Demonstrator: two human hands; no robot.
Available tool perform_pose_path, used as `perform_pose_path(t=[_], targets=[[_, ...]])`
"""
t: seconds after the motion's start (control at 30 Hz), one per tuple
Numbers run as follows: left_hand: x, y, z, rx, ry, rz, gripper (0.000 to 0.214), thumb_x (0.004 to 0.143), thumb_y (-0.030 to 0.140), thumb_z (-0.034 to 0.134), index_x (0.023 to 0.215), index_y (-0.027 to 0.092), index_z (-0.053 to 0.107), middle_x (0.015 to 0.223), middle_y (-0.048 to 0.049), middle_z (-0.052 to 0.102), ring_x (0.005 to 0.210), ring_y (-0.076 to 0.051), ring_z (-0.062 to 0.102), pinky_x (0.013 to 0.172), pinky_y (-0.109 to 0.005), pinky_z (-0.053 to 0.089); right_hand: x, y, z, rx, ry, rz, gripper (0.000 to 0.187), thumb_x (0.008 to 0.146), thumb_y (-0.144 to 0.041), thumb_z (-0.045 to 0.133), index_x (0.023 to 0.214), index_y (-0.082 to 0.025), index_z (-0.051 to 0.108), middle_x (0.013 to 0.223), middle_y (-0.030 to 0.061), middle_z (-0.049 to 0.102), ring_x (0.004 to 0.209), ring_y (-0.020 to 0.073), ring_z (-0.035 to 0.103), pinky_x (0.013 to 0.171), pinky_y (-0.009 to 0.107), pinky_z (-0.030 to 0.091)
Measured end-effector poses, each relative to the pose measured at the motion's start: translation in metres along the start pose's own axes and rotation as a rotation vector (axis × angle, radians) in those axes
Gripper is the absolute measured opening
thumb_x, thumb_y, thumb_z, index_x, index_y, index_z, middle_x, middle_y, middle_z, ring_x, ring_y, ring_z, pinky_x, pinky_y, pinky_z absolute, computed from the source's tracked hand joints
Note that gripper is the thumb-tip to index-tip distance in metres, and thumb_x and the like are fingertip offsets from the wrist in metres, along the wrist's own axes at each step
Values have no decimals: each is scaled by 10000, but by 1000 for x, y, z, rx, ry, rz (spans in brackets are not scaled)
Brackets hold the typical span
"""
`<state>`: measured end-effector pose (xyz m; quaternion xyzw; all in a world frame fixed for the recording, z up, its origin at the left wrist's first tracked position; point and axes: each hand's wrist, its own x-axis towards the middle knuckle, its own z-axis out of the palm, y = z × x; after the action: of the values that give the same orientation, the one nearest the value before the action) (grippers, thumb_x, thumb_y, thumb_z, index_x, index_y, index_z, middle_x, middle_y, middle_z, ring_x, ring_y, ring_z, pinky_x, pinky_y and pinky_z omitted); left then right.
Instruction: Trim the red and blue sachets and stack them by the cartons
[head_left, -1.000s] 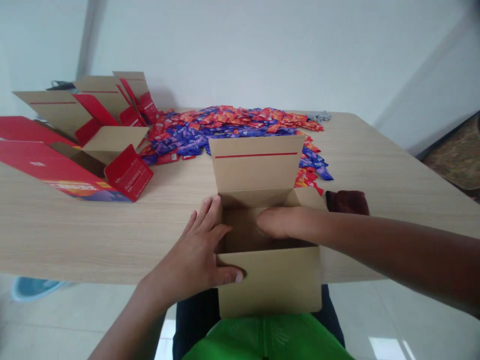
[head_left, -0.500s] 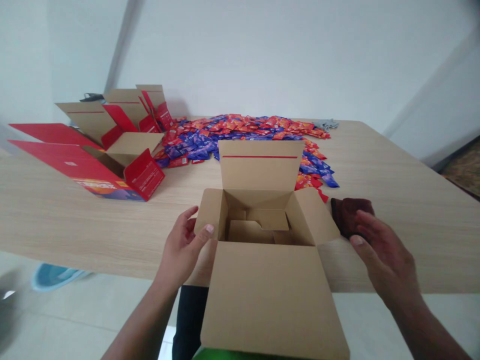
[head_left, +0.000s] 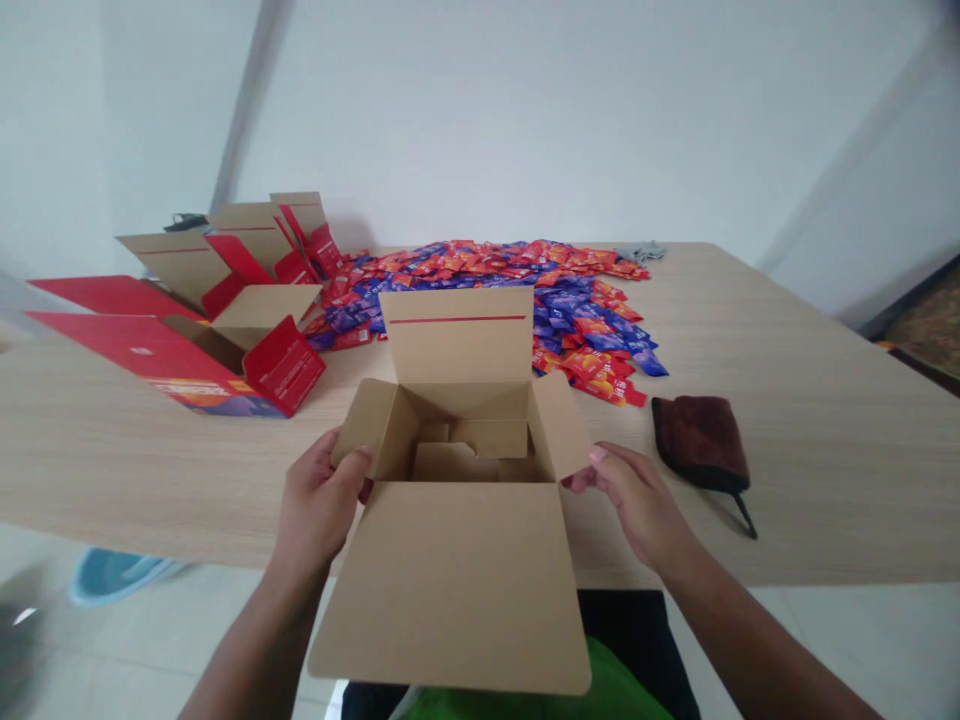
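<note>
Extends both forearms (head_left: 266, 635) forward, angled inward. Pinches with thumbs (head_left: 354, 468) uppermost in left grip (head_left: 319, 500) and right grip (head_left: 637, 497).

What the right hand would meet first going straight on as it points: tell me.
The right side flap of the open cardboard box; the right hand is at that flap's edge, pointing inward. Next, likely the box's side; depth there is unclear.
</note>
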<state>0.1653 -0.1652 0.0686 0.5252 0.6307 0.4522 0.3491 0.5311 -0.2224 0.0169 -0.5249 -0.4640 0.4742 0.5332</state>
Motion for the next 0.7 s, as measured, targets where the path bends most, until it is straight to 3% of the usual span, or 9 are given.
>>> perform_pose_path(t=[0.1, 0.17, 0.23, 0.33, 0.4, 0.47, 0.53, 0.63, 0.7], targets=[[3, 4, -7, 77, -37, 52, 275, 903, 419, 681, 1048, 186, 696, 638, 40, 586, 548, -154, 553, 496, -244, 418, 9, -13, 21, 91, -40, -59, 414, 995, -544, 619, 795, -200, 731, 831, 64, 745, 815, 240, 705, 787, 353, 576], [4, 2, -11, 73, -47, 114, 375, 936, 447, 674, 1204, 186, 696, 669, 42, 593, 590, -160, 580, 545, -254, 461, 14, -23, 29, 56, -25, -53, 410, 979, -550, 641, 760, -208, 699, 775, 43, 720, 752, 224, 683, 716, 330, 559], [5, -4, -19, 108, 50, 237, 462, 987, 444, 637, 1383, 206, 647, 732, 35, 618, 644, -161, 604, 629, -276, 516, 19, -28, 33, -58, 10, -23, 410, 964, -520, 666, 689, -216, 651, 670, 20, 679, 670, 201, 652, 676, 312, 523], [5, -23, -37, 278, 198, 511, 431, 1023, 378, 604, 1427, 234, 650, 1021, -41, 717, 734, -150, 642, 798, -335, 584, 28, -24, 34, -122, 48, 15, 404, 958, -457, 651, 629, -226, 607, 587, 7, 638, 624, 195, 647, 676, 313, 492], [7, -38, -48, 341, 144, 604, 388, 1000, 369, 637, 1363, 242, 688, 1314, -109, 696, 878, -179, 704, 919, -391, 608, 32, -17, 35, -71, 79, 27, 405, 954, -434, 635, 605, -234, 584, 574, 1, 614, 630, 196, 651, 675, 314, 480], [9, -49, -51, 304, 63, 567, 419, 915, 415, 746, 1302, 258, 708, 1531, -136, 594, 1086, -248, 727, 1024, -445, 602, 36, -9, 38, -28, 105, 29, 397, 945, -418, 634, 597, -241, 565, 568, -8, 584, 614, 185, 613, 646, 310, 449], [10, -50, -45, 187, 39, 422, 541, 776, 459, 872, 1265, 286, 719, 1588, -126, 558, 1222, -311, 704, 1059, -461, 599, 37, -5, 43, -16, 104, 16, 388, 945, -410, 634, 602, -246, 556, 565, -14, 563, 594, 174, 554, 621, 309, 412], [9, -35, -30, -40, 65, 142, 761, 664, 462, 948, 1365, 334, 681, 1434, -108, 685, 1239, -339, 714, 1005, -434, 626, 36, -7, 52, -31, 4, -12, 402, 976, -442, 627, 632, -242, 573, 598, -8, 577, 617, 175, 535, 636, 311, 406], [5, -21, -26, -121, 68, 51, 831, 646, 453, 956, 1417, 341, 665, 1330, -108, 737, 1235, -352, 720, 978, -432, 636, 36, -8, 55, -41, -108, -41, 451, 1025, -508, 591, 670, -231, 610, 651, 6, 617, 672, 183, 571, 688, 313, 434]])
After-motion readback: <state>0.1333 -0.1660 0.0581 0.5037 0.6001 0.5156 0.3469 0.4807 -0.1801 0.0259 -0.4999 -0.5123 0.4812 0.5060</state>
